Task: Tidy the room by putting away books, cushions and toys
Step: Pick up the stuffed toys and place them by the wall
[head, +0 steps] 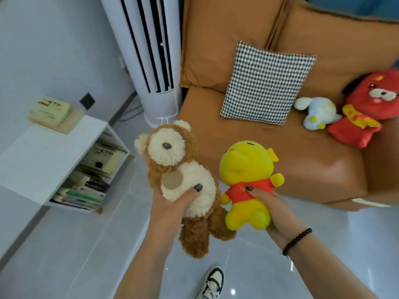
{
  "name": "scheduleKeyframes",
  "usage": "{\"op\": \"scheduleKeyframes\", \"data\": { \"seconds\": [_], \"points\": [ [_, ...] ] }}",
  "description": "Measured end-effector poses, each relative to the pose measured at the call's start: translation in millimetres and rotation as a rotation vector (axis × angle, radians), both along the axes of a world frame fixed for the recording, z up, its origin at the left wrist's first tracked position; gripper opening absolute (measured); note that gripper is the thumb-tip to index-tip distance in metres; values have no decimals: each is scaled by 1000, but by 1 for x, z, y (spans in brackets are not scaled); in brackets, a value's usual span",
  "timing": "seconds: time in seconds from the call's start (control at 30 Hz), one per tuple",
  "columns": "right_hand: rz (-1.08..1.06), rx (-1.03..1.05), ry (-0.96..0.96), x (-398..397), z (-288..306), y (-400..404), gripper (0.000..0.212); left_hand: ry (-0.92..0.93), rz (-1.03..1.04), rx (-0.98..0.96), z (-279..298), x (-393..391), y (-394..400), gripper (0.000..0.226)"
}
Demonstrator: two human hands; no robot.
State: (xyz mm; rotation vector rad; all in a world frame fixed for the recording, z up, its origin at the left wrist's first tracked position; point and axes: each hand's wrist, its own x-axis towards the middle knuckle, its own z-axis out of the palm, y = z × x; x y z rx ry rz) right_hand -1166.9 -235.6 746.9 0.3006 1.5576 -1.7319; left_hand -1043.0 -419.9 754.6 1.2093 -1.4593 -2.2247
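Both hands are raised over the floor before the sofa (302, 160): the left hand (172, 203) curls round a brown teddy bear (172, 167), the right hand (269, 203) grips a yellow plush bear (248, 180). On the sofa seat, a checked cushion (265, 83) leans against the backrest, with a white plush (317, 111) and a red plush (371, 108) touching at the right end.

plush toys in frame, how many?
4. Brown bear in the left hand, yellow bear in the right hand; white plush and red plush on the sofa.
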Motion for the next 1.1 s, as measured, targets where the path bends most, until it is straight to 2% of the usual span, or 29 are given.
{"op": "scheduleKeyframes", "data": {
  "seconds": [0.07,0.17,0.37,0.5,0.57,0.7,0.83,0.93,1.1],
  "points": [
    [-33,-50,3,-25,11,37,53,-33,-30,11,7,-34,25,79],
    [-76,-130,32,-56,25,82,43,-41,-126,-20,17,-83,57,67],
    [-259,-233,35,-111,25,131,44,-67,-215,-74,24,-175,96,110],
    [-334,-254,5,-168,19,149,41,-64,-256,-82,19,-240,108,76],
    [-348,-230,28,-197,18,152,41,-86,-289,-82,13,-269,109,70],
    [-396,-182,61,-268,13,157,39,-110,-329,-75,5,-345,112,42],
    [-378,-96,108,-321,17,151,31,-114,-317,-99,-1,-399,113,44],
    [-335,-128,64,-351,15,141,29,-124,-318,-130,-4,-428,109,41],
    [-244,-75,6,-401,-4,116,33,-132,-225,-140,-10,-455,85,51]
  ]
}}
